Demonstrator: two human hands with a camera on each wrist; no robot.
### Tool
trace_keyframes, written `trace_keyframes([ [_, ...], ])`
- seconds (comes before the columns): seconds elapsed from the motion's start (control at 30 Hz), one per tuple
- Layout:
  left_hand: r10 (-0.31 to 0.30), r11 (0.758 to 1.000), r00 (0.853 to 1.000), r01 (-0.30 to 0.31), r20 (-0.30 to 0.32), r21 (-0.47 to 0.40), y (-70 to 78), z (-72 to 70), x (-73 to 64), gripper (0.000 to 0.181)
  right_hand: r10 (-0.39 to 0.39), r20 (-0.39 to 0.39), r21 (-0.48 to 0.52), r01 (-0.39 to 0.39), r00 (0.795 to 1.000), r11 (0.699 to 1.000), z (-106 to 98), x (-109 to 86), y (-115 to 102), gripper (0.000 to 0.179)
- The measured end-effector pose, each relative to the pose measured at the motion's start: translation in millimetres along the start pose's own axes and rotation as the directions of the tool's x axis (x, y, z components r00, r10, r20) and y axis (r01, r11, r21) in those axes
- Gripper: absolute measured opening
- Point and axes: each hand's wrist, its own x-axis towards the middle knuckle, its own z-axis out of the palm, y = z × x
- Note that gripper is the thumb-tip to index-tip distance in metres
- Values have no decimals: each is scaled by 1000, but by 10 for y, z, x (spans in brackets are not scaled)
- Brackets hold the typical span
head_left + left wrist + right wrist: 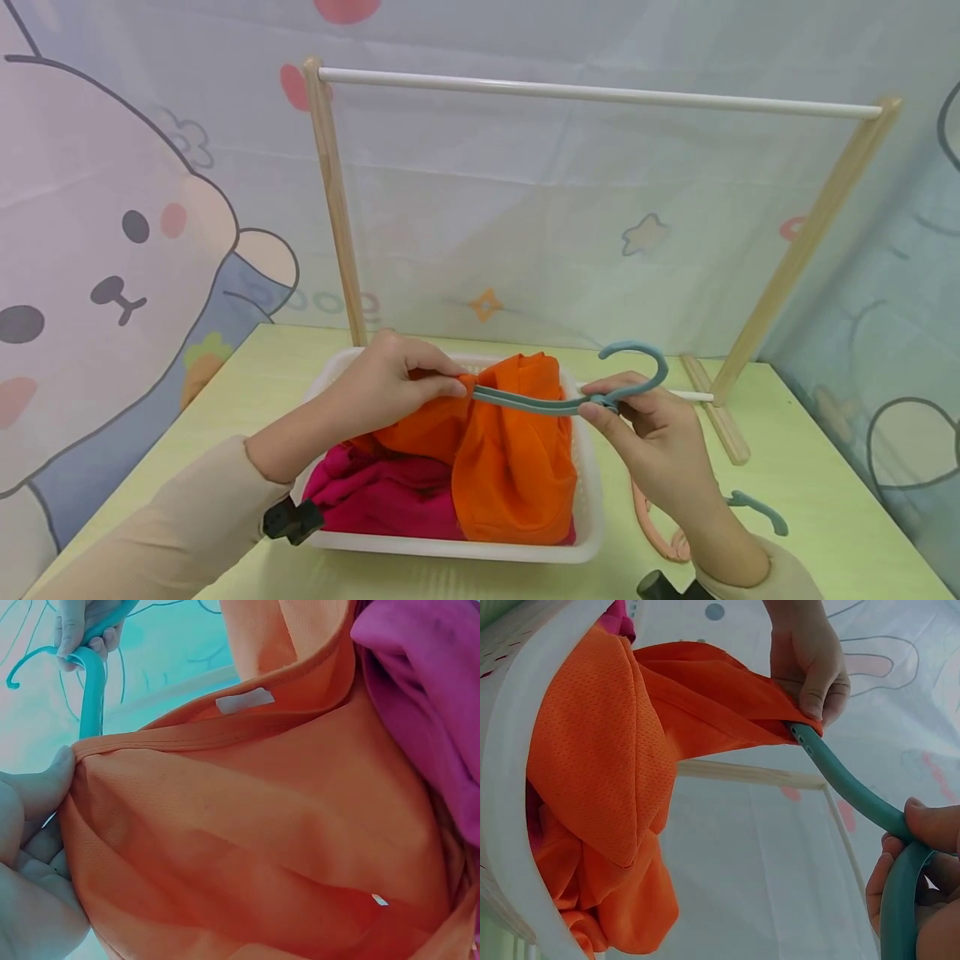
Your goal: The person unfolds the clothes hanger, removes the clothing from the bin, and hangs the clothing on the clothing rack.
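My left hand (pixel 390 379) pinches the banded edge of an orange shirt (pixel 517 467) between thumb and fingers. In my right hand (pixel 663 446) is a teal clothes hanger (pixel 528 405), gripped where its hook meets the arms. The hanger's far end meets the cloth at my left fingertips; in the right wrist view its tip (pixel 802 733) goes in under the orange edge. A white label (pixel 246 700) shows inside the shirt's opening. Most of the shirt lies bunched over magenta cloth (pixel 382 492) in a white basket (pixel 450 546).
Behind the basket stands a rack with wooden posts (pixel 806 250) and a white bar (pixel 600 93). To the right on the table (pixel 825 467), partly behind my right forearm, lie a pink hanger (pixel 656 533) and another teal hook (pixel 761 507). A printed cloth backdrop (pixel 480 208) surrounds the table.
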Motion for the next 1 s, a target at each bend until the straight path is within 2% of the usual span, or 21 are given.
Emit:
trace_keyframes([
  [0.2, -95, 995, 995, 95, -8, -27, -11, -10, -3, 12, -4, 11, 6, 4, 1000, 1000, 17, -5, -3, 12],
  [0.5, -163, 986, 986, 161, -28, -39, -14, -1, 26, 9, -59, 37, 4, 59, 998, 998, 36, 2, 7, 25],
  [0.63, -137, 990, 990, 136, -19, -38, 18, 18, 36, 8, -56, 32, 10, 56, 998, 998, 32, 3, 3, 18],
  [0.73, -101, 994, 995, 101, 15, -36, 53, 49, 46, 7, -39, 32, 25, 38, 999, 999, 39, 4, -4, 15],
  [0.9, -48, 998, 996, 51, 77, -39, 143, 124, 66, 8, -36, 40, 27, 35, 999, 999, 81, 3, 2, 16],
  [1.0, -32, 999, 996, 36, 84, -41, 184, 157, 79, 10, -48, 37, 6, 48, 998, 999, 93, 5, 5, 16],
])
